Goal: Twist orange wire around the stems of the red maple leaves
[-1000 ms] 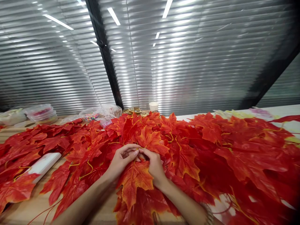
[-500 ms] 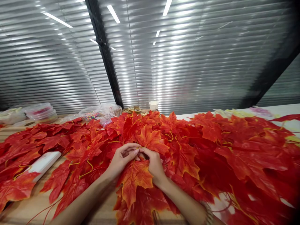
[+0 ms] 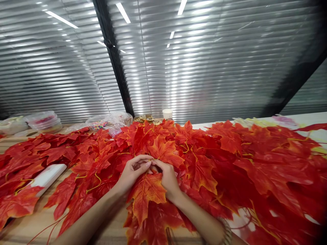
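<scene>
My left hand [image 3: 136,170] and my right hand [image 3: 166,175] meet at the centre, fingertips touching in a pinch. Between them is the stem end of an orange-red artificial maple leaf [image 3: 148,195], whose blade hangs down toward me. My fingers cover the stem itself. Under that blade lie more red artificial leaves [image 3: 157,221], partly hidden by it. Just beyond my fingertips rests another bright orange-red leaf [image 3: 165,151] on a wide heap of leaves [image 3: 219,163] with yellow stems.
A white box-shaped object [image 3: 48,177] lies at left on the wooden table [image 3: 109,228], partly under leaves. Along the back stand plastic tubs [image 3: 43,121], clear bags [image 3: 114,120] and a white paper cup [image 3: 167,114]. Behind them is a window with blinds [image 3: 204,61].
Almost nothing differs. Both hands keep the same pinch at the leaf's stem end, and the view has shifted very slightly.
</scene>
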### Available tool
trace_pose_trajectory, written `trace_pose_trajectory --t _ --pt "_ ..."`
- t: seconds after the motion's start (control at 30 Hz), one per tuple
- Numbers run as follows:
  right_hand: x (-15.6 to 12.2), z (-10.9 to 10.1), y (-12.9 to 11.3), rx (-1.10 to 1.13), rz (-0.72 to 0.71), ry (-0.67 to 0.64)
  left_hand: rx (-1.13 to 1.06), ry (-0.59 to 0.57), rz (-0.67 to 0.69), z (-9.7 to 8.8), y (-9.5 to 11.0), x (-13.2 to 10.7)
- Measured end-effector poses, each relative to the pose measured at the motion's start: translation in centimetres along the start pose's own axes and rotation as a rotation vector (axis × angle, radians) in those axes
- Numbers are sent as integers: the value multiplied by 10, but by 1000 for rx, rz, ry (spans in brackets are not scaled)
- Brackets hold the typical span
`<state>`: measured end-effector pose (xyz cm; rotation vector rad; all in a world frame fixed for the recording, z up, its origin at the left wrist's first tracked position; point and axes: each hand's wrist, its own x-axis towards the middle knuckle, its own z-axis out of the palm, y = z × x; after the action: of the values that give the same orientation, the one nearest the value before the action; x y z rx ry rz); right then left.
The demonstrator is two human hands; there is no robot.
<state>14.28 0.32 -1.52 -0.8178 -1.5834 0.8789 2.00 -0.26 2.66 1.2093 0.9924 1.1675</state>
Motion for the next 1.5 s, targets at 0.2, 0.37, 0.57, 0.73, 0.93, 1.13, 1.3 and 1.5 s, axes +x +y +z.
trace_pose_trajectory --t 0.2,0.37,0.57,0.73,0.93,1.13,1.3,1.5 --pt "0 0 -1 8 -11 8 2 -7 -2 -1 0 0" --pt "0 -1 -2 2 -4 3 20 -60 -18 -5 -1 3" --pt "0 -1 -4 6 8 -2 33 -80 -23 -8 -3 3" --pt "0 -1 -5 13 21 0 40 -74 -29 -8 -3 3" --pt "0 0 -6 21 29 5 46 -52 -42 -5 -1 2" --pt "0 0 -6 0 33 -6 50 -48 -46 -5 0 2" --pt "-2 -1 -5 5 31 -10 54 -62 -29 -6 -2 3" --pt "-5 -1 -3 -27 33 -1 36 -57 28 -10 -9 4"
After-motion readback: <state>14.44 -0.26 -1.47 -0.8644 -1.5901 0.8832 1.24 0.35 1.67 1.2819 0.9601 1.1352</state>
